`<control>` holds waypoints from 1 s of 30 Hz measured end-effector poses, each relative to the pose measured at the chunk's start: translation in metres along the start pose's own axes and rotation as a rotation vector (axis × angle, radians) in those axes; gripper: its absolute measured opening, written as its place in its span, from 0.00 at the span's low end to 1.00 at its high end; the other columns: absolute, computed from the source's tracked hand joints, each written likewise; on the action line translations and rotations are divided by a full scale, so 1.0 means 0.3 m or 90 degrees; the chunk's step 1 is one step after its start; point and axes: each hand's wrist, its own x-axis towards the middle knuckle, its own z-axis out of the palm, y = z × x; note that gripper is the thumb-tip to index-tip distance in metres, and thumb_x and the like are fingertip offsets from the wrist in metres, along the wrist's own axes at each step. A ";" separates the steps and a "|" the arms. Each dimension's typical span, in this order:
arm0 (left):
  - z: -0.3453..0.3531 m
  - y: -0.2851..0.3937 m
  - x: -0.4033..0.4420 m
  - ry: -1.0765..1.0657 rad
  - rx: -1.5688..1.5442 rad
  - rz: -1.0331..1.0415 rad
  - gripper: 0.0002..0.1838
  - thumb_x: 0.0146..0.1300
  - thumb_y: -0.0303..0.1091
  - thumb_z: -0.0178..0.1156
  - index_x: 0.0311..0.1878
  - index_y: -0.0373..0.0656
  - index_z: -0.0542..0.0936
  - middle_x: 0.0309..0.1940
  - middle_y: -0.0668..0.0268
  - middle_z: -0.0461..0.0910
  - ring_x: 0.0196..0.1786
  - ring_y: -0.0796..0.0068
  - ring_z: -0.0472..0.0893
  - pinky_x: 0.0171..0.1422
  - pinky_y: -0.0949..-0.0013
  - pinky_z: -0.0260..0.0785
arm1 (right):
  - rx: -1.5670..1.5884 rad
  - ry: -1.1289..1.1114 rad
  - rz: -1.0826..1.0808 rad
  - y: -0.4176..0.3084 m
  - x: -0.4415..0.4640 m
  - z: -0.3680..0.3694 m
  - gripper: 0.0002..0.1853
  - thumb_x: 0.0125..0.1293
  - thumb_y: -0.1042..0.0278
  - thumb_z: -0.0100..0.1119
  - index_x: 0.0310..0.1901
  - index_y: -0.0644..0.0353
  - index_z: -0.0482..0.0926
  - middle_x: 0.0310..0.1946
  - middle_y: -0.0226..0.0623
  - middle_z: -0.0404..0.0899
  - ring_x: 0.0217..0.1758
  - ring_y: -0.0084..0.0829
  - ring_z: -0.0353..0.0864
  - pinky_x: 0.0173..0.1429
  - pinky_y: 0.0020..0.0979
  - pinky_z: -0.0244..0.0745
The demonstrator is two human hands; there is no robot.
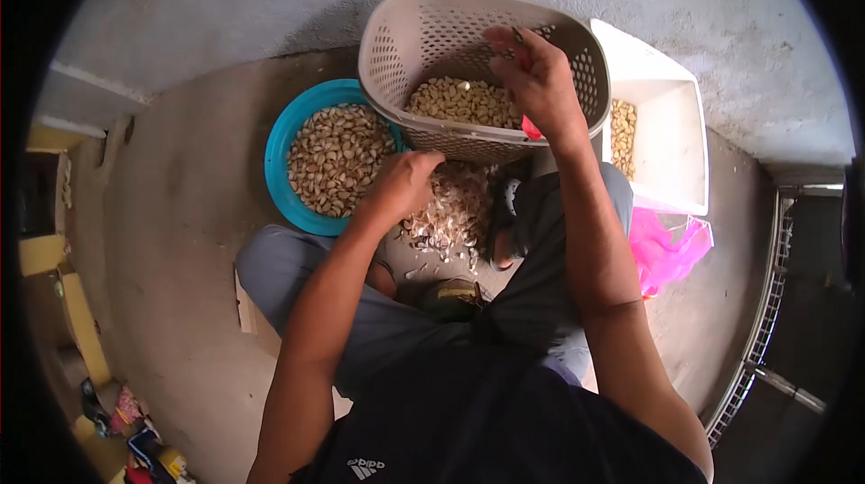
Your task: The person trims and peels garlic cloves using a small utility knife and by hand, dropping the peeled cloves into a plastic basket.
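Note:
My right hand point(536, 78) is over the beige perforated basket point(487, 132), its fingers curled round a thin dark tool point(517, 35) whose kind I cannot make out. Pale peeled garlic cloves point(450, 101) cover the basket's bottom, and a white clove point(464, 85) shows near the fingers. My left hand point(407, 182) is closed above a heap of garlic skins point(455, 214) on the floor; whatever its fingers hold is hidden. Just left of that hand, a teal basin point(277, 164) contains many unpeeled garlic cloves point(333, 155).
A white box point(671, 141) with pale cloves point(623, 128) stands right of the basket. Below it lies a pink plastic bag point(667, 250). The wall point(270, 6) rises behind. My bent legs point(306, 272) flank the skins. Coloured items point(135, 430) lie at the lower left.

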 end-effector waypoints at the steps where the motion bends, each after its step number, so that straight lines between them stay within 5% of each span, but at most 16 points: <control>1: 0.026 -0.041 0.001 -0.003 -0.001 0.007 0.27 0.52 0.11 0.58 0.57 0.38 0.84 0.69 0.49 0.75 0.70 0.46 0.75 0.73 0.55 0.70 | -0.033 -0.021 0.004 -0.020 -0.006 -0.005 0.18 0.67 0.77 0.65 0.58 0.63 0.83 0.40 0.34 0.86 0.38 0.21 0.79 0.42 0.27 0.75; 3: 0.054 -0.044 0.006 -0.064 0.031 -0.004 0.29 0.51 0.10 0.58 0.58 0.38 0.84 0.72 0.50 0.73 0.73 0.44 0.72 0.78 0.55 0.66 | -0.098 -0.068 0.011 -0.043 -0.016 -0.015 0.16 0.66 0.75 0.66 0.55 0.66 0.83 0.41 0.45 0.87 0.47 0.33 0.87 0.53 0.34 0.80; 7: 0.334 -0.233 -0.033 -0.220 0.036 -0.101 0.27 0.57 0.16 0.58 0.62 0.43 0.83 0.70 0.50 0.75 0.71 0.47 0.74 0.76 0.54 0.67 | -0.130 -0.100 -0.013 -0.064 -0.018 -0.015 0.13 0.67 0.71 0.65 0.50 0.68 0.84 0.39 0.54 0.86 0.43 0.47 0.88 0.51 0.39 0.81; 8: 0.365 -0.263 -0.049 -0.319 0.058 -0.169 0.28 0.59 0.19 0.58 0.64 0.44 0.82 0.69 0.49 0.76 0.70 0.47 0.75 0.75 0.53 0.68 | -0.129 -0.106 -0.039 -0.058 -0.017 -0.016 0.14 0.65 0.73 0.66 0.51 0.67 0.84 0.37 0.49 0.84 0.40 0.40 0.85 0.48 0.36 0.79; 10: 0.499 -0.478 -0.096 -0.286 0.083 -0.198 0.27 0.58 0.23 0.60 0.64 0.44 0.82 0.62 0.48 0.79 0.64 0.46 0.79 0.68 0.50 0.71 | -0.129 -0.113 -0.088 -0.034 -0.011 -0.024 0.15 0.63 0.76 0.67 0.52 0.64 0.85 0.32 0.39 0.81 0.33 0.26 0.77 0.43 0.30 0.77; 14: 0.551 -0.445 -0.065 -0.184 0.146 -0.331 0.26 0.57 0.26 0.61 0.62 0.43 0.82 0.59 0.49 0.81 0.61 0.48 0.81 0.63 0.48 0.74 | -0.083 -0.091 -0.094 -0.050 -0.009 -0.031 0.14 0.63 0.76 0.65 0.50 0.67 0.84 0.35 0.47 0.83 0.38 0.40 0.86 0.46 0.39 0.79; 16: 0.741 -0.584 -0.053 -0.042 0.123 -0.160 0.25 0.56 0.27 0.62 0.60 0.42 0.81 0.56 0.46 0.82 0.59 0.45 0.82 0.61 0.46 0.75 | -0.094 -0.108 -0.088 -0.064 -0.002 -0.048 0.12 0.64 0.76 0.63 0.49 0.68 0.83 0.36 0.52 0.83 0.41 0.49 0.86 0.47 0.43 0.79; 19: 0.842 -0.578 -0.003 0.049 0.090 -0.205 0.25 0.56 0.27 0.62 0.60 0.40 0.79 0.51 0.43 0.83 0.56 0.43 0.82 0.59 0.45 0.75 | -0.079 -0.120 -0.066 -0.086 -0.014 -0.056 0.10 0.64 0.78 0.62 0.47 0.70 0.83 0.36 0.54 0.82 0.41 0.54 0.84 0.47 0.44 0.78; 30: 0.852 -0.624 0.125 -0.024 0.142 -0.332 0.24 0.58 0.26 0.60 0.60 0.38 0.77 0.46 0.43 0.83 0.50 0.45 0.84 0.52 0.46 0.77 | -0.111 -0.176 -0.028 -0.140 -0.043 -0.073 0.10 0.62 0.79 0.63 0.45 0.68 0.81 0.38 0.52 0.82 0.45 0.57 0.84 0.46 0.50 0.78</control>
